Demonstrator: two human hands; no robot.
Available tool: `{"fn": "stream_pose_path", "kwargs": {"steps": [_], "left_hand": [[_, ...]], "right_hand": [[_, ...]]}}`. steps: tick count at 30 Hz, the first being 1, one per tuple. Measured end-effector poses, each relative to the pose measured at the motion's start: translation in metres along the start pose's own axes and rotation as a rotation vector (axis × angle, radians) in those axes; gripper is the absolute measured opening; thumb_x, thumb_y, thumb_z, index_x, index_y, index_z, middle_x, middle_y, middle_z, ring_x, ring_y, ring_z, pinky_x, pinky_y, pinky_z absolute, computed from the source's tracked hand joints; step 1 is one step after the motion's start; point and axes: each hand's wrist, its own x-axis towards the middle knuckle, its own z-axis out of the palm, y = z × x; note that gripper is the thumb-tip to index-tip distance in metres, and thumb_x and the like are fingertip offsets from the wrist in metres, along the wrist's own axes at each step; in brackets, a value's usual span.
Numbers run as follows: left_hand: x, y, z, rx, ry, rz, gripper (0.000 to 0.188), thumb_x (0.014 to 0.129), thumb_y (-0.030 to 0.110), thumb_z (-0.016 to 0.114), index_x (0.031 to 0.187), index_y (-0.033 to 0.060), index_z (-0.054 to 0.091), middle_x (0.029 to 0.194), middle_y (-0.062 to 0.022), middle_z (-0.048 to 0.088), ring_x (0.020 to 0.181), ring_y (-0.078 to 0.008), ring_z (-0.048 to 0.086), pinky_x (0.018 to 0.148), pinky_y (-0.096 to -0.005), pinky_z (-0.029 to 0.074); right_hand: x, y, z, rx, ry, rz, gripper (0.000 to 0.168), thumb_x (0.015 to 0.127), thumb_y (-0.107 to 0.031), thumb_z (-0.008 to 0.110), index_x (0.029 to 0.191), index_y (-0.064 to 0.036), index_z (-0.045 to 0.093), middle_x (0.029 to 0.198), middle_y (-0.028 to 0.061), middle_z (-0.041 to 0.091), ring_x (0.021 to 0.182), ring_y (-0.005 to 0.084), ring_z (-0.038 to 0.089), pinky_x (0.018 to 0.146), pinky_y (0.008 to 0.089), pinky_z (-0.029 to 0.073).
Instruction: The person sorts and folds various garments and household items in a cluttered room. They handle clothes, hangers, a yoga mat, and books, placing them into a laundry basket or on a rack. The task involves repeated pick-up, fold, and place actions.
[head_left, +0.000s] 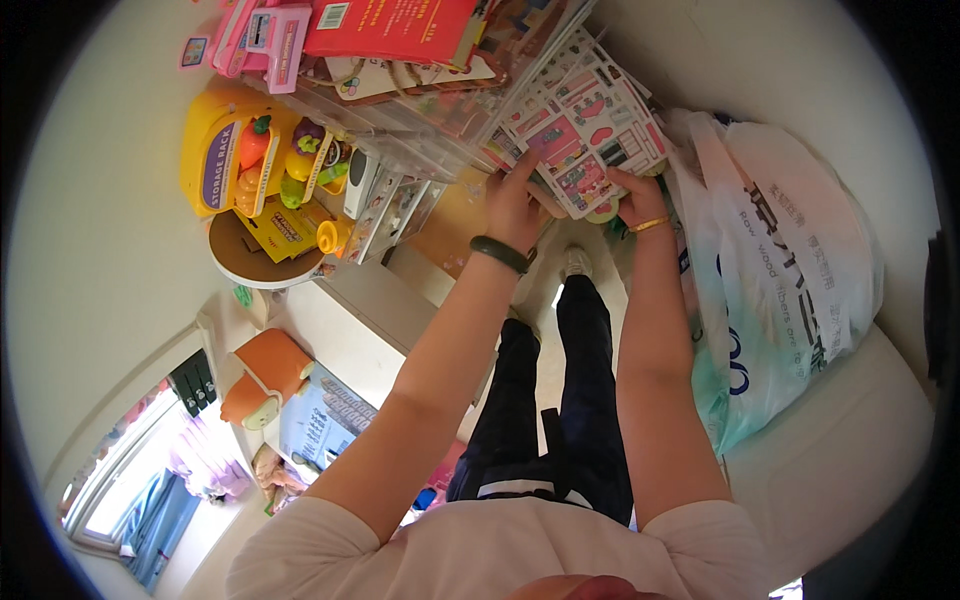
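Note:
Both hands are in view at the top centre, reaching forward. My left hand (516, 204), with a dark bangle at its wrist, is at the near left edge of a stack of printed sticker-like sheets (592, 124). Its finger lies over the sheets' corner. My right hand (640, 199), with a gold bracelet at the wrist, grips the near right edge, thumb on top. Pink and white pictures cover the top sheet. Just left of the sheets is a clear plastic box (442, 142). Whatever lies under the stack is mostly hidden.
A bulging printed plastic bag (787, 262) stands close to my right arm. A red book (397, 30) lies on the clear box. To the left are a yellow toy storage rack (206, 161), a round brown-topped stand (232, 247) and an orange toy-like item (274, 360).

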Motion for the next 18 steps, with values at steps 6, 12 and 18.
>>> {"fn": "stream_pose_path", "kwargs": {"steps": [6,12,18], "left_hand": [[0.036,-0.027,-0.001,-0.19,0.048,-0.013,0.035,0.085,0.005,0.064,0.116,0.0024,0.049,0.112,-0.0101,0.059,0.098,-0.0245,0.059,0.083,-0.0382,0.051],[0.007,-0.028,-0.003,-0.385,-0.04,0.022,0.036,0.085,0.006,0.064,0.118,0.0039,0.049,0.114,-0.0079,0.058,0.103,-0.0226,0.057,0.088,-0.0401,0.049],[-0.001,0.005,-0.001,-0.001,-0.105,0.034,0.032,0.089,0.004,0.055,0.12,0.0045,0.049,0.12,-0.0081,0.056,0.113,-0.0243,0.052,0.097,-0.0397,0.043]], "right_hand": [[0.009,-0.009,0.011,-0.021,0.054,-0.124,0.056,0.076,0.002,0.069,0.127,-0.006,0.048,0.121,0.0064,0.055,0.108,0.0208,0.054,0.089,0.035,0.046],[0.018,-0.014,0.021,0.002,-0.187,-0.226,0.05,0.081,0.005,0.062,0.128,-0.006,0.047,0.122,0.0074,0.056,0.109,0.0222,0.054,0.092,0.0362,0.045],[0.045,-0.014,0.003,-0.006,-0.091,-0.116,0.052,0.081,0.004,0.062,0.129,-0.006,0.046,0.124,0.0076,0.054,0.113,0.0227,0.052,0.095,0.037,0.042]]}}
